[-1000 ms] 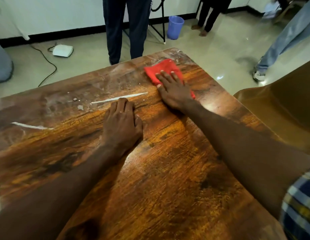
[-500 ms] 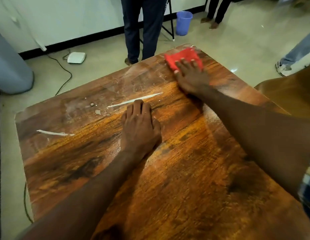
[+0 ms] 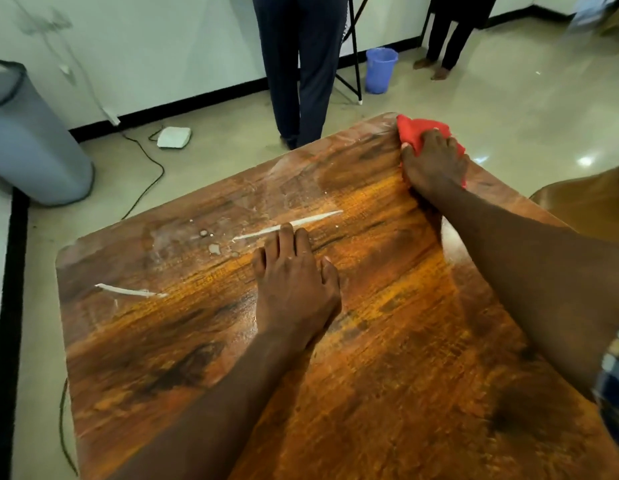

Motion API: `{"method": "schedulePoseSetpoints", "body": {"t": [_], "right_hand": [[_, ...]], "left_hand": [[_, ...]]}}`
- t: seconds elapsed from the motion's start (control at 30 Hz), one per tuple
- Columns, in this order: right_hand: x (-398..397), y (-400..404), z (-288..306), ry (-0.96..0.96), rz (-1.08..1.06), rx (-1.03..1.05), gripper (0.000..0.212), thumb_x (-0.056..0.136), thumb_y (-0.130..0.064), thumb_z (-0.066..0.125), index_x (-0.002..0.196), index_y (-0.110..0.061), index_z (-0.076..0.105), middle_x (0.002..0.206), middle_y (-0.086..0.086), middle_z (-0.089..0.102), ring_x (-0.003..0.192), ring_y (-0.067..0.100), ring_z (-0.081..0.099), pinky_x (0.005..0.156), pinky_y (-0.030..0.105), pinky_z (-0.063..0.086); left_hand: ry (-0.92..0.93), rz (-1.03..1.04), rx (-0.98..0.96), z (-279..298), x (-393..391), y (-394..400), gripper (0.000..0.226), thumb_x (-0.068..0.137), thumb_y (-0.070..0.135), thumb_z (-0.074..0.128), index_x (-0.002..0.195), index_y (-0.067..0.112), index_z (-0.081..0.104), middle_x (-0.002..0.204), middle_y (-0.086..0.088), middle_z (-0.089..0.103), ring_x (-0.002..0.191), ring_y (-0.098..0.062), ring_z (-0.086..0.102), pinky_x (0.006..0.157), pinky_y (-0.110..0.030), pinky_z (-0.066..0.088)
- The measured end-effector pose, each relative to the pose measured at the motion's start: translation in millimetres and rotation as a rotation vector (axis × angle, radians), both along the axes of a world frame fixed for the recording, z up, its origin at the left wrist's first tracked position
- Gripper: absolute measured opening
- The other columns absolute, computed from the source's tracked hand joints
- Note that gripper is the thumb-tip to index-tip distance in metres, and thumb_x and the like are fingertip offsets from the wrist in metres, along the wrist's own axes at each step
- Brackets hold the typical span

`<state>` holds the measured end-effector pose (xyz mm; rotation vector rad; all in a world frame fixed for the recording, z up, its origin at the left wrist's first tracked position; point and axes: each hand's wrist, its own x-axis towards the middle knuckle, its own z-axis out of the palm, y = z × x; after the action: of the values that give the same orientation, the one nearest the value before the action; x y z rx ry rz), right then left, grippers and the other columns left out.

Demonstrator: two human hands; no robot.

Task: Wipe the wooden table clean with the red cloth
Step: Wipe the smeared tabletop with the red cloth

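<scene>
The right hand (image 3: 434, 161) lies palm down with fingers straight and spread, pressing flat on the red cloth (image 3: 417, 131). The cloth is soft, bunched fabric, creased into folds, and sits at the table's far corner at about 1 o'clock; its edge pokes out past the fingertips and beside the wrist. The left hand (image 3: 296, 282) rests flat near the table's middle, fingers straight and close together, holding nothing; its fingertips touch the near end of a thin white streak (image 3: 290, 225).

The wooden table (image 3: 387, 358) has a glossy, orange-brown grain with dark knots and rounded corners. Its far half, toward 11 o'clock, looks dull, with a pale, smeared film and small whitish spots (image 3: 214, 248). A second white streak (image 3: 128, 291) lies at about 9 o'clock near the left edge.

Beyond the table, on the shiny pale floor, stand a blue plastic bucket (image 3: 380, 71) at 12 o'clock, a flat white box (image 3: 174, 137) with a dark cable at 11 o'clock and a grey rounded bin (image 3: 27, 140) at 10 o'clock. A person's dark trouser legs (image 3: 299, 71) stand just past the far edge.
</scene>
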<state>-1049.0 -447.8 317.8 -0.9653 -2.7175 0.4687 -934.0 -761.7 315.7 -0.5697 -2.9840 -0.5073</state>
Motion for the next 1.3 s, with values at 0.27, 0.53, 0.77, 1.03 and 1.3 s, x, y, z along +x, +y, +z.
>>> {"method": "schedulePoseSetpoints", "body": {"t": [0.27, 0.53, 0.77, 1.03, 1.3], "right_hand": [[-50.5, -31.2, 15.1, -0.161, 0.514, 0.088, 0.056, 0.11, -0.045, 0.035, 0.162, -0.025, 0.034, 0.173, 0.005, 0.028, 0.16, 0.029, 0.021, 0.126, 0.062, 0.016], [-44.0, -11.3, 4.7, -0.11, 0.481, 0.07, 0.06, 0.108, -0.057, 0.03, 0.163, -0.034, 0.028, 0.174, 0.001, 0.023, 0.161, 0.03, 0.015, 0.126, 0.063, 0.013], [-70.7, -6.2, 11.4, -0.175, 0.205, 0.012, 0.067, 0.109, -0.05, 0.025, 0.168, -0.02, 0.018, 0.177, 0.005, 0.014, 0.163, 0.032, 0.008, 0.127, 0.062, 0.004], [-58.6, -2.2, 4.1, -0.109, 0.323, 0.021, 0.06, 0.11, -0.055, 0.023, 0.166, -0.033, 0.021, 0.177, 0.0, 0.015, 0.162, 0.031, 0.01, 0.125, 0.064, 0.009], [-27.2, -86.4, 5.7, -0.171, 0.427, 0.086, 0.063, 0.11, -0.057, 0.016, 0.169, -0.033, 0.012, 0.178, -0.005, 0.006, 0.163, 0.028, 0.001, 0.126, 0.065, 0.005]], "left_hand": [[-0.023, -0.025, -0.002, -0.5, -1.9, -0.4, 0.066, 0.104, 0.05, 0.038, 0.158, 0.013, 0.034, 0.167, -0.009, 0.031, 0.156, -0.027, 0.024, 0.129, -0.049, 0.011], [-0.025, -0.027, -0.012, 2.0, -2.8, 0.3, 0.065, 0.103, 0.053, 0.039, 0.155, 0.015, 0.038, 0.164, -0.007, 0.035, 0.154, -0.026, 0.027, 0.129, -0.047, 0.013], [-0.02, -0.022, -0.023, 1.3, -2.6, -1.0, 0.069, 0.102, 0.052, 0.035, 0.158, 0.012, 0.036, 0.166, -0.01, 0.034, 0.155, -0.028, 0.026, 0.129, -0.048, 0.012], [-0.023, -0.026, -0.014, 0.4, -2.8, 0.7, 0.068, 0.103, 0.052, 0.038, 0.157, 0.012, 0.037, 0.165, -0.01, 0.034, 0.155, -0.028, 0.027, 0.129, -0.048, 0.012], [-0.033, -0.035, 0.027, 3.5, -2.9, -0.8, 0.066, 0.101, 0.048, 0.038, 0.154, 0.009, 0.039, 0.162, -0.012, 0.037, 0.15, -0.029, 0.033, 0.127, -0.05, 0.017]]}}
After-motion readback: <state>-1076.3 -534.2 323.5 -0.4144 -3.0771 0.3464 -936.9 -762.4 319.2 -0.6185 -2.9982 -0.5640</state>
